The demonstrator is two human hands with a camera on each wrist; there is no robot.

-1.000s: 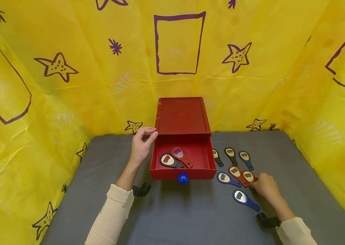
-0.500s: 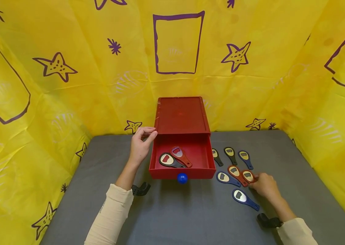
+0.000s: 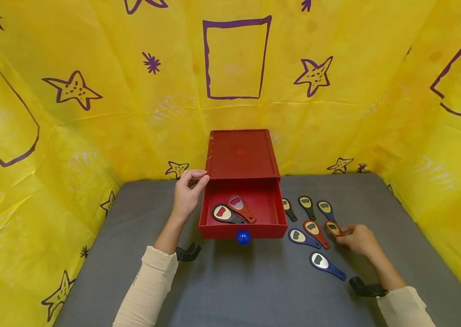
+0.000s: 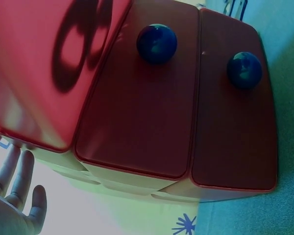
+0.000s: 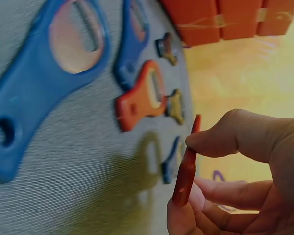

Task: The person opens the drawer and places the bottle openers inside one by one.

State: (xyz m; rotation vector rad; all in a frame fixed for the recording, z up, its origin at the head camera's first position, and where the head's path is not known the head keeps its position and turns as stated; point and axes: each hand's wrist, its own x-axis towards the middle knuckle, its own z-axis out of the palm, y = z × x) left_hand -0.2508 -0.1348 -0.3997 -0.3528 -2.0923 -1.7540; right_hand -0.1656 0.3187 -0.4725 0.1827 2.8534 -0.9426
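My right hand point(image 3: 359, 239) pinches a red bottle opener point(image 3: 333, 228) between thumb and fingers. In the right wrist view that opener point(image 5: 186, 174) is seen edge-on, raised off the grey table, its shadow below. My left hand point(image 3: 187, 193) touches the upper left front corner of the red drawer cabinet point(image 3: 243, 154); the left wrist view shows its fingers point(image 4: 23, 178) fairly straight beside the cabinet's side. The top drawer point(image 3: 271, 231) is pulled out. Inside lie a black bottle opener point(image 3: 224, 213) and another red one point(image 3: 240, 209), overlapping.
Right of the drawer lie a red opener point(image 3: 316, 234), blue openers point(image 3: 327, 265) and black openers point(image 3: 306, 206); one black one is partly hidden by the drawer. Two lower drawers point(image 4: 137, 112) with blue knobs are closed. Yellow patterned cloth point(image 3: 165, 136) encloses the table point(image 3: 255, 295).
My right hand has lifted the red bottle opener off the table, moving it slightly up and away from the other red one. The left hand has stayed at the cabinet corner.
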